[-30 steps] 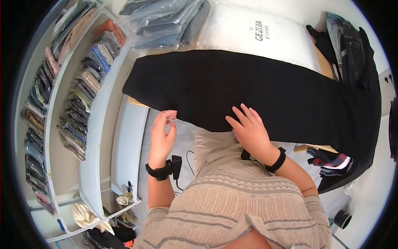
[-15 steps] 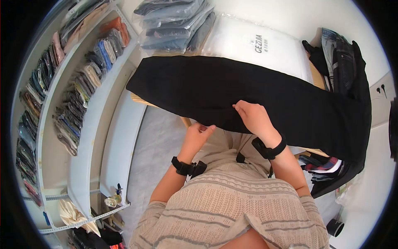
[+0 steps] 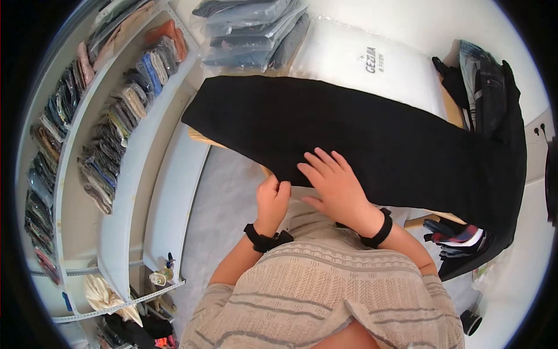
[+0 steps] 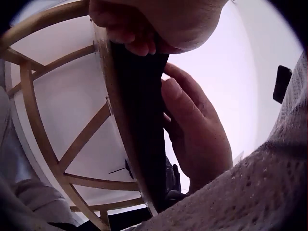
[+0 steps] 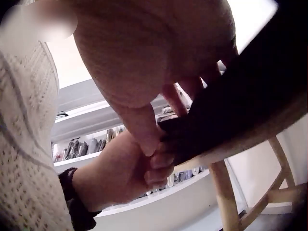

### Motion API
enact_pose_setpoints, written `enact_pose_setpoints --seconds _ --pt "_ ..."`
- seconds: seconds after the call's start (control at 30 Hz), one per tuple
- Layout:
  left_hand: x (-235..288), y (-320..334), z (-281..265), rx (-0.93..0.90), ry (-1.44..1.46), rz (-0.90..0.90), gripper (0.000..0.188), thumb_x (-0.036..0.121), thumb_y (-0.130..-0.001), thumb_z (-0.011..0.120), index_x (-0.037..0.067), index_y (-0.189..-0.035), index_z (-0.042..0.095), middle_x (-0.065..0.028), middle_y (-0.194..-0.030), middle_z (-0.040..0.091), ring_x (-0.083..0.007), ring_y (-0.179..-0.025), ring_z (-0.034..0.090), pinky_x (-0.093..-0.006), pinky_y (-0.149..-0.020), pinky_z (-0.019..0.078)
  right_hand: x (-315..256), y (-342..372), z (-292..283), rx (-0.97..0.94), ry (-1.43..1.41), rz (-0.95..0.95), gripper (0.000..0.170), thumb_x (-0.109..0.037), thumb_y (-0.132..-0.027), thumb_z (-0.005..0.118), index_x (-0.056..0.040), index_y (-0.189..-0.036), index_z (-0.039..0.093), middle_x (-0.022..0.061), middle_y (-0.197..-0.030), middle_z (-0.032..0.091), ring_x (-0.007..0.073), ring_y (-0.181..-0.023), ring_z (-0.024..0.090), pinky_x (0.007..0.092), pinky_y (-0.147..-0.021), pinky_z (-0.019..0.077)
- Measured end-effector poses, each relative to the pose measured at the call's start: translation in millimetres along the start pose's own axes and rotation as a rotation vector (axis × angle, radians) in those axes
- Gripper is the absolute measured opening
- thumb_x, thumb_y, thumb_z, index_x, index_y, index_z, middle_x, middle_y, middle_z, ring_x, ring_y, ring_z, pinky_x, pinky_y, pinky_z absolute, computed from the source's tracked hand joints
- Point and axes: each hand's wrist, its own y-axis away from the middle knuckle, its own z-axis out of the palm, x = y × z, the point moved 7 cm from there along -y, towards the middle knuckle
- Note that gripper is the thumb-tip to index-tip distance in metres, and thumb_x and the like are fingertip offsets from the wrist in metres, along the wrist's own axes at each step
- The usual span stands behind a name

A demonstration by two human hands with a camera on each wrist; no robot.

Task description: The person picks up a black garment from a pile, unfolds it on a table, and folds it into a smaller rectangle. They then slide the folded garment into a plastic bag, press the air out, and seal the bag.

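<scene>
A long black garment (image 3: 349, 128) lies spread over a wooden-edged board. At its near edge the left hand (image 3: 272, 203) has curled fingers and thumb gripping the cloth; the left wrist view shows these curled fingers (image 4: 139, 43) at the dark fabric (image 4: 139, 96). Just to the right, the right hand (image 3: 340, 186) rests on top of the garment with its fingers spread and fairly straight. In the right wrist view the right hand (image 5: 159, 53) is above the cloth, its thumb close to the left hand (image 5: 125, 168).
Bagged folded clothes (image 3: 250, 41) are stacked behind the garment, beside a white printed plastic bag (image 3: 372, 64). Shelves of folded clothes (image 3: 110, 134) stand at the left. Jeans (image 3: 485, 93) hang at the right, and more folded clothes (image 3: 459, 235) sit beneath the board's right part.
Over the last second the left hand has moved right to the near edge and gripped the cloth. The right hand, briefly pinching half a second ago, is now spread and a little further left.
</scene>
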Motion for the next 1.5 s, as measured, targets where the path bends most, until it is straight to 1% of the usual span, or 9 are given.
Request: enact_pose_setpoints --seconds 0.47,0.77,0.93,1.03,1.2,1.3,1.4,1.47,1.5 --pt "2.7 0.4 -7.8 0.040 -0.167 0.061 0.013 0.007 -0.076 0.061 -0.004 -0.070 0.059 -0.0107 -0.052 0.052 -0.0142 -0.043 0.044 -0.0294 -0.045 0.0369 15.8 6.0 38.3 -0.040 0.041 0.118 0.048 -0.014 -0.082 0.062 -0.0020 -0.127 0.052 0.0156 -0.128 0.055 0.0320 -0.122 0.049 0.0432 -0.105 0.0357" --pt "4.4 -4.1 -5.2 0.041 -0.201 -0.067 0.021 0.015 -0.077 0.067 -0.003 -0.089 0.063 -0.0125 -0.067 0.062 -0.0206 -0.053 0.057 -0.0317 -0.053 0.0456 2.2 5.7 28.2 -0.009 0.055 0.022 0.040 -0.015 -0.086 0.056 -0.0045 -0.125 0.056 0.0102 -0.131 0.056 0.0264 -0.126 0.048 0.0449 -0.110 0.0287" --pt "31.0 2.7 -14.7 0.286 -0.218 0.129 0.059 0.008 -0.076 0.064 0.000 -0.131 0.045 -0.0128 -0.084 0.063 -0.0201 -0.056 0.057 -0.0309 -0.056 0.0465 5.9 10.4 25.8 0.025 0.064 0.064 0.040 -0.016 -0.087 0.057 -0.0079 -0.126 0.056 0.0066 -0.132 0.056 0.0260 -0.127 0.046 0.0464 -0.110 0.0280" --pt "45.9 3.4 -13.5 0.324 -0.393 0.443 0.055 0.003 -0.071 0.062 0.001 -0.125 0.054 -0.0094 -0.072 0.060 -0.0211 -0.052 0.054 -0.0319 -0.052 0.0448 7.3 12.2 25.9 0.018 0.009 0.049 0.043 -0.020 -0.085 0.060 -0.0103 -0.127 0.055 0.0081 -0.133 0.054 0.0250 -0.128 0.045 0.0472 -0.110 0.0276" --pt "48.4 8.3 -14.8 0.180 -0.518 0.560 0.041 0.000 -0.061 0.058 0.005 -0.099 0.070 -0.0042 -0.052 0.048 -0.0220 -0.044 0.048 -0.0316 -0.045 0.0399 16.8 24.5 12.9 -0.134 -0.039 0.179 0.065 -0.023 -0.076 0.071 -0.0145 -0.136 0.047 0.0154 -0.136 0.048 0.0344 -0.129 0.042 0.0483 -0.108 0.0296" --pt "52.9 10.5 -22.6 0.176 -0.525 0.663 0.042 0.001 -0.059 0.058 0.006 -0.099 0.070 -0.0030 -0.048 0.045 -0.0194 -0.041 0.045 -0.0298 -0.043 0.0372 35.3 49.2 7.3 -0.103 0.147 0.250 0.062 -0.004 -0.071 0.063 -0.0111 -0.132 0.051 0.0169 -0.131 0.051 0.0374 -0.124 0.046 0.0487 -0.103 0.0367" --pt "56.4 4.7 -29.8 0.046 -0.560 0.666 0.039 0.005 -0.059 0.062 0.008 -0.097 0.071 -0.0048 -0.061 0.053 -0.0204 -0.053 0.052 -0.0316 -0.053 0.0421 53.3 69.9 -0.3 -0.039 0.197 0.231 0.051 0.001 -0.072 0.057 -0.0065 -0.122 0.059 0.0146 -0.128 0.055 0.0365 -0.122 0.049 0.0475 -0.099 0.0417" --pt "79.8 0.3 -30.2 -0.127 -0.557 0.852 0.040 0.014 -0.062 0.070 0.008 -0.102 0.070 -0.0099 -0.088 0.060 -0.0240 -0.079 0.057 -0.0384 -0.072 0.0450 62.4 73.4 -8.7 -0.023 0.162 0.198 0.050 0.003 -0.069 0.057 -0.0038 -0.118 0.060 0.0130 -0.129 0.056 0.0343 -0.123 0.050 0.0463 -0.099 0.0423" --pt "70.2 -8.1 -32.3 -0.242 -0.541 0.805 0.044 0.015 -0.065 0.076 0.008 -0.108 0.066 -0.0144 -0.120 0.055 -0.0302 -0.108 0.052 -0.0477 -0.092 0.0370 66.3 74.8 -9.9 -0.044 0.121 0.205 0.051 0.004 -0.067 0.057 -0.0029 -0.117 0.060 0.0130 -0.129 0.057 0.0334 -0.123 0.050 0.0458 -0.099 0.0422"
